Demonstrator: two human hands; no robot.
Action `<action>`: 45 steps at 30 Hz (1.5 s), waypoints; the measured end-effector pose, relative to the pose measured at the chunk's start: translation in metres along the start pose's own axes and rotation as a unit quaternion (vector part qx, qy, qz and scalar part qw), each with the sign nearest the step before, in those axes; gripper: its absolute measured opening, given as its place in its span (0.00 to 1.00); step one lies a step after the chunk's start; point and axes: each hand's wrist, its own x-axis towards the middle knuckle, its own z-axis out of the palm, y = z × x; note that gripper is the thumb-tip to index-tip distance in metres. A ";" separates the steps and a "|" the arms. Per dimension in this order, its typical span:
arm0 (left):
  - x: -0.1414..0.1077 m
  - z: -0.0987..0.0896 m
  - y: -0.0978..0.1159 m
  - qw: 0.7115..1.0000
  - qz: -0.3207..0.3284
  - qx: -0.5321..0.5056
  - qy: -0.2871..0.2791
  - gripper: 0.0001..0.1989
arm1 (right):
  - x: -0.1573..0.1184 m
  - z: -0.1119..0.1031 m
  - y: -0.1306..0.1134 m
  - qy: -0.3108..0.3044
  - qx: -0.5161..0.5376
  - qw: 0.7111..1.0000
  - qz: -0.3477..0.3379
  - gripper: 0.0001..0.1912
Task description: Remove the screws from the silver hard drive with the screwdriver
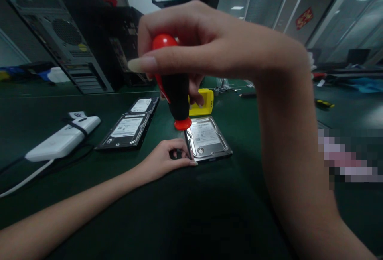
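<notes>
My right hand (191,48) is closed round the red and black handle of a screwdriver (178,96), held upright with its shaft pointing down. The shaft comes down at the left edge of a silver hard drive (206,136) lying flat, label up. Where exactly the tip sits, I cannot tell. Low on the table, my left hand (167,158) grips that drive's left edge near its front corner, with the thumb along the corner and the fingers curled beside the shaft. Behind the drive stands a yellow plastic tray (206,102), partly covered by my right hand.
To the left lie two more hard drives (127,126) (142,105), one behind the other. A white power strip (64,138) with cables is farther left. An open computer case (68,32) stands at the back left. Loose small parts (223,84) and a dark pen-like thing (247,95) lie behind.
</notes>
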 end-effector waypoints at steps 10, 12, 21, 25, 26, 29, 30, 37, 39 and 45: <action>-0.001 0.001 -0.006 1.000 0.020 -0.015 0.011 0.12 | 0.001 0.001 -0.011 0.019 -0.025 0.997 0.066 0.16; -0.001 0.002 -0.007 1.000 0.026 -0.012 0.011 0.12 | 0.000 0.000 -0.011 0.019 -0.033 0.997 0.064 0.16; 0.000 0.001 -0.009 1.000 0.022 -0.017 0.004 0.11 | -0.001 0.000 -0.011 0.020 -0.047 0.996 0.068 0.16; 0.000 0.000 -0.009 1.000 0.022 -0.019 0.005 0.11 | 0.000 0.000 -0.012 0.020 -0.039 0.996 0.072 0.16; 0.000 0.000 -0.009 1.000 0.022 -0.021 0.005 0.11 | 0.000 0.000 -0.012 0.021 -0.037 0.996 0.078 0.17; -0.001 0.001 -0.009 0.999 0.025 -0.028 0.003 0.11 | -0.001 0.000 -0.012 0.024 -0.042 0.995 0.088 0.16; -0.001 0.001 -0.009 0.999 0.026 -0.029 0.004 0.11 | -0.001 -0.001 -0.012 0.023 -0.045 0.996 0.079 0.16; 0.001 0.002 -0.007 0.999 0.023 -0.033 0.009 0.10 | -0.003 0.000 -0.010 0.018 -0.054 0.997 0.060 0.16; 0.002 0.002 -0.006 0.999 0.024 -0.036 0.009 0.09 | -0.003 0.001 -0.010 0.020 -0.050 0.997 0.062 0.16; 0.003 0.002 -0.004 0.999 0.025 -0.045 0.006 0.08 | 0.000 0.001 -0.012 0.022 -0.047 0.994 0.095 0.19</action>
